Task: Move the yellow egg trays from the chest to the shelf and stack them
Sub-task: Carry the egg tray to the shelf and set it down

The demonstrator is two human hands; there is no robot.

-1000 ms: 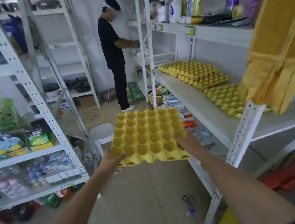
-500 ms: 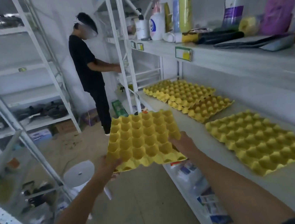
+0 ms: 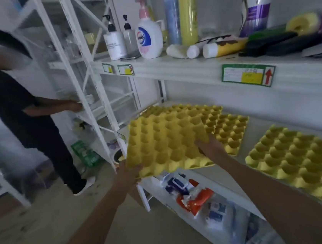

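Observation:
I hold a yellow egg tray (image 3: 166, 143) in the air, cups up, over the front edge of the white shelf (image 3: 257, 131). My left hand (image 3: 128, 170) grips its near left corner and my right hand (image 3: 209, 146) grips its right edge. Behind it on the shelf lies a far yellow tray (image 3: 212, 113), overlapping a second tray (image 3: 231, 135) beside it. A third yellow tray (image 3: 305, 165) lies nearer me on the right. The chest is not in view.
A person in black (image 3: 18, 110) stands at left by a white rack (image 3: 82, 76). Bottles (image 3: 149, 37) and tubes crowd the upper shelf. Packets (image 3: 196, 196) fill the lower shelf. Concrete floor (image 3: 67, 222) lies below.
I have stepped closer to the shelf and carried the held tray right and forward; it now overlaps the far trays in view. Both hands keep their grip.

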